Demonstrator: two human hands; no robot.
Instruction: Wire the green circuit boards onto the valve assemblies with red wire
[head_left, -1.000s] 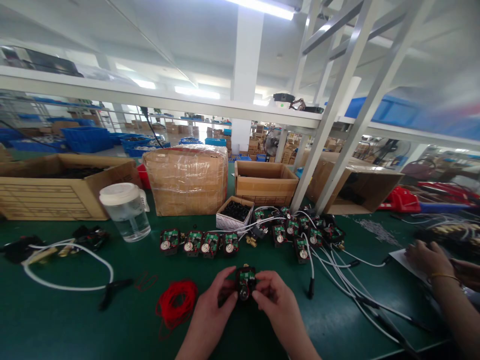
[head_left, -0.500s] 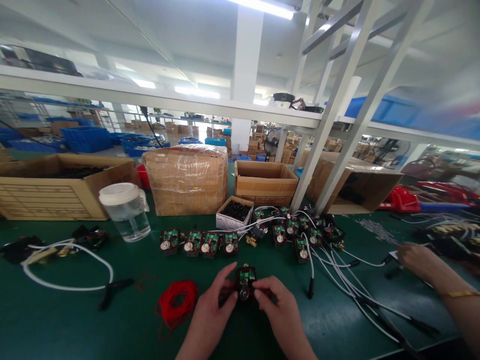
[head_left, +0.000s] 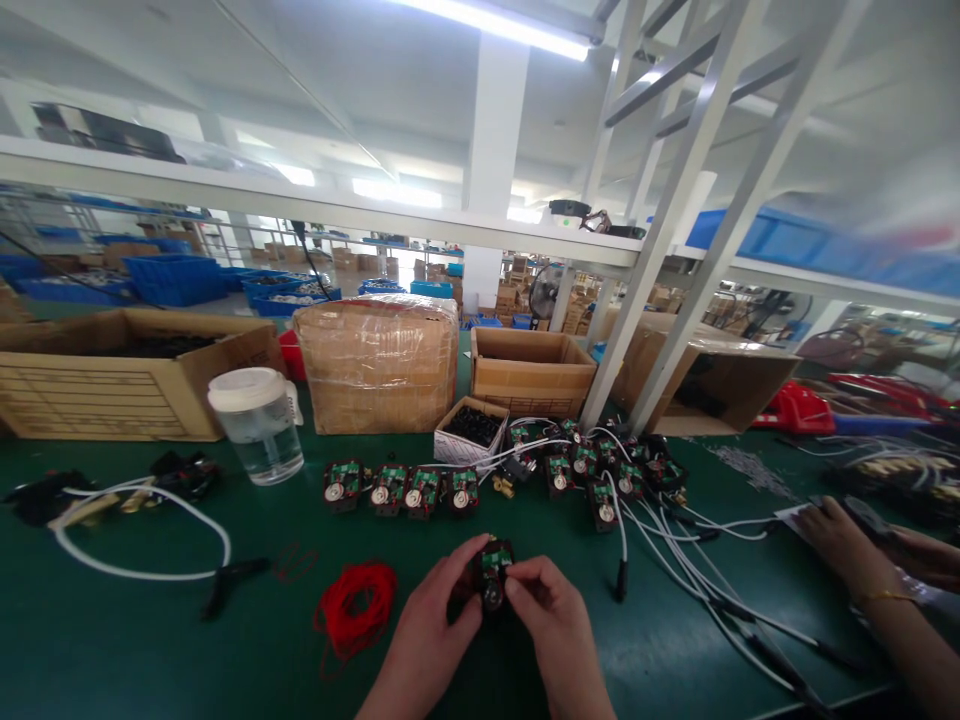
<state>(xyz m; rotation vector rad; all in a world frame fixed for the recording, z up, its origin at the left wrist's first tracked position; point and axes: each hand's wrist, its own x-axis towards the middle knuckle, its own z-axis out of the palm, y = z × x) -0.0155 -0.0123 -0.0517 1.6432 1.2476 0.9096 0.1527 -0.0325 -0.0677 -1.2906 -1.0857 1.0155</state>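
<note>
Left hand: the left hand (head_left: pixel 439 615) curls in from the lower left, thumb and forefinger closed on the left edge of a small dark module (head_left: pixel 495 562); its other fingers are tucked out of sight.
Right hand: the right hand (head_left: pixel 553 605) meets the opposite edge, thumb and forefinger tips nearly together; whether they clamp the edge or something tiny, I cannot tell.
Module: it lies between the two sets of fingertips, its green board facing up and a round, shiny part at the near end; shadow and fingers hide its sides and underside.
Forearms: both are cut off by the bottom edge.
Red wire: a loose red coil (head_left: pixel 382 585) rests on the green tabletop (head_left: pixel 225 660), just left of the left hand.
Beyond the fingers: a row of four similar modules (head_left: pixel 388 488) sits behind the held one; to their right, a jumbled cluster of modules (head_left: pixel 559 472) lies tangled with white cables (head_left: pixel 621 520), parts overlapping and hard to count.
Back edge: a small box of black pieces (head_left: pixel 459 447), an open carton (head_left: pixel 529 380), a taped carton (head_left: pixel 379 370) and a lidded jar (head_left: pixel 264 440) holding clear liquid.
Posts: slanting metal posts (head_left: pixel 670 220) partly block a side-lying carton (head_left: pixel 739 345).
Far right: a co-worker's hands (head_left: pixel 840 540) hold something dark and blurred, the arms cut off by the frame.
</note>
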